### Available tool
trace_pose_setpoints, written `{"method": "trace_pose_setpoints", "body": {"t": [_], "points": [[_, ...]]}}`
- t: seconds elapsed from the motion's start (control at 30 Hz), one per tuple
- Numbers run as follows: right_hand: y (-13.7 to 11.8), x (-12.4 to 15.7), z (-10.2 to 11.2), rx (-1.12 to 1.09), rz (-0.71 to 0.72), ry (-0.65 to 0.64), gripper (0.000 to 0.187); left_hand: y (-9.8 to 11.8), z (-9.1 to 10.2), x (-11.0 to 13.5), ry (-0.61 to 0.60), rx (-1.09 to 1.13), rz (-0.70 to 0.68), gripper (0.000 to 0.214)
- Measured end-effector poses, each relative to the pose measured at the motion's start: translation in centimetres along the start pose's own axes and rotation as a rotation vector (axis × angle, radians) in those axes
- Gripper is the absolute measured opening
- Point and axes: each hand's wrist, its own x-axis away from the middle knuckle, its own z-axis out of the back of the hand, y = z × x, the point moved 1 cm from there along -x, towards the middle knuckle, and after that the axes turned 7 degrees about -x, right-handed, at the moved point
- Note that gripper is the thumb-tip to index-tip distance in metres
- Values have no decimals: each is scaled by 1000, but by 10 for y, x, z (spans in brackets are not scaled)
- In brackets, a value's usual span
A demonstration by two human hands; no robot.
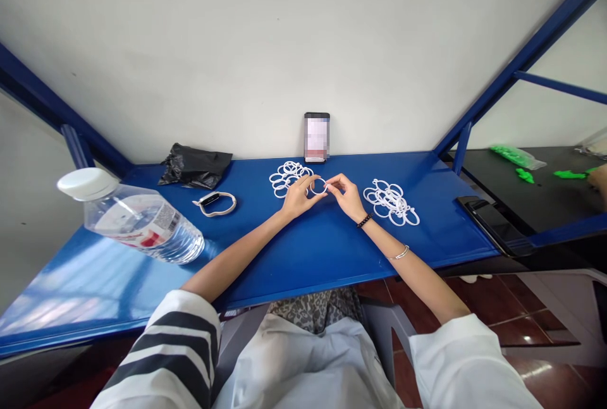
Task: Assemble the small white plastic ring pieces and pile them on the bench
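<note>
Both my hands meet over the middle of the blue table [303, 251] and pinch one white plastic ring [318, 186] between them. My left hand [296, 197] grips the ring's left side with closed fingers. My right hand [346, 195] pinches its right side; that wrist wears a dark bead bracelet and a thin silver bangle. A heap of several white rings [287, 177] lies just behind my left hand. A second heap of white rings [391, 201] lies to the right of my right hand.
A phone [317, 137] leans upright against the wall. A black plastic bag [194, 167] and a white wristband [215, 203] lie at the left. A large water bottle [137, 219] lies near the front left. Another phone [493, 222] rests at the right edge; green pieces [516, 157] sit on the neighbouring dark table.
</note>
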Motion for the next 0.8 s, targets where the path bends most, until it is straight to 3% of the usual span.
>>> {"method": "trace_pose_setpoints", "body": {"t": [0.8], "points": [[8,-2,1,-133,-103,23,36,-4,-2,0,-62,29,60,46]]}}
